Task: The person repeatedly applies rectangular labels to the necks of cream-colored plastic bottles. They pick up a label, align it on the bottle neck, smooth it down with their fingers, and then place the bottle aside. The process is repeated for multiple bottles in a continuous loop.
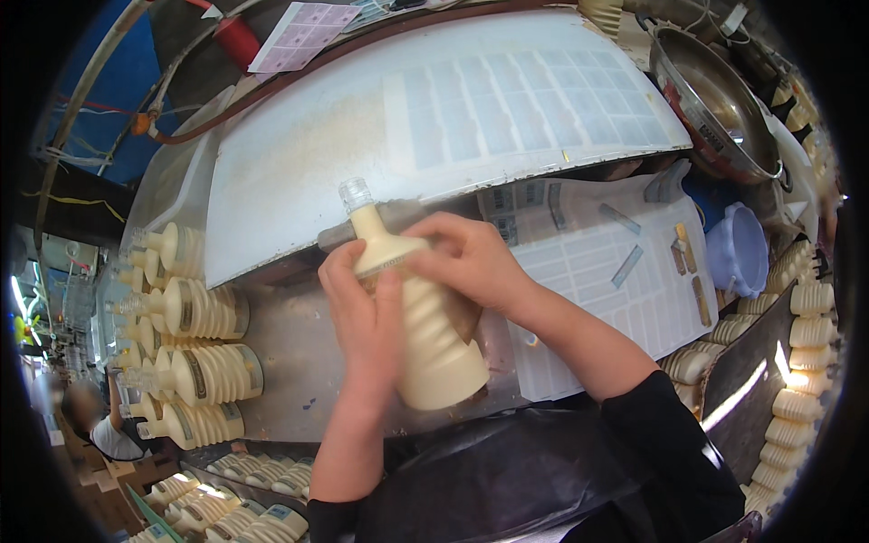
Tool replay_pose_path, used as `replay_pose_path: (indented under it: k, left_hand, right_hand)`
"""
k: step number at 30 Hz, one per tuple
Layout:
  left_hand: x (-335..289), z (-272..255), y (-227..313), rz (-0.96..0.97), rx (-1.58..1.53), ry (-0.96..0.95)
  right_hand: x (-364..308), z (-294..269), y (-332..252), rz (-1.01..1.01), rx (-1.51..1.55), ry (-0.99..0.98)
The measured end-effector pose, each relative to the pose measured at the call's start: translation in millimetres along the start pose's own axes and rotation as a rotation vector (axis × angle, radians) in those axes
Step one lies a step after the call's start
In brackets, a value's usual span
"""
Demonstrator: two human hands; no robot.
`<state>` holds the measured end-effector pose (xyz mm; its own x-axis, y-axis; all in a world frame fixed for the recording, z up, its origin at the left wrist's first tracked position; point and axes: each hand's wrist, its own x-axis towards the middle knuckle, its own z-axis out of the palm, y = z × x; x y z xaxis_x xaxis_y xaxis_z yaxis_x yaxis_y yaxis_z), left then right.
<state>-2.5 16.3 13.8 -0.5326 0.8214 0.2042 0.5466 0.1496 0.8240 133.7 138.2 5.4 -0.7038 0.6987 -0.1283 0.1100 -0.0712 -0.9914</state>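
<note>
A cream bottle (430, 335) with spiral ribs and a clear threaded glass neck lies tilted in front of me, its neck pointing away. My left hand (362, 303) grips its near-left side, thumb on the shoulder. With bent fingers, my right hand (471, 262) presses on the shoulder from the right. Between the two hands runs a narrow printed strip, partly covered by the fingers. A brown patch shows on the bottle's right side, below my right hand; what it is I cannot tell.
Similar bottles (213, 308) with strips stand grouped at left; others fill crates below. Label sheets (597, 299) with loose strips lie at right, beside a lavender bucket (736, 252) and a metal pan (715, 95). Beyond is a white board (299, 154). Another person (113, 434) is far left.
</note>
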Motion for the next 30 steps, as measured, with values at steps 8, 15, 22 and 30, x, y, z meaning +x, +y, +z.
replay_pose_path:
  k: [8, 15, 22, 30]
  left_hand:
    - [-0.3, 0.5, -4.9, -0.053, -0.057, 0.006]
    - [-0.5, 1.6, -3.7, -0.029, -0.064, 0.014]
    - [2.1, 2.4, -3.4, -0.003, -0.054, 0.023]
    - [-0.2, 1.9, -10.5, -0.029, -0.185, 0.016]
  right_hand:
    - [-6.7, 3.0, -9.3, -0.156, -0.183, 0.043]
    - [-5.2, 4.4, -3.5, -0.049, -0.078, 0.026]
    - [4.5, 1.9, 12.3, -0.154, 0.033, 0.052]
    - [-10.7, -4.2, -20.9, -0.021, -0.284, -0.104]
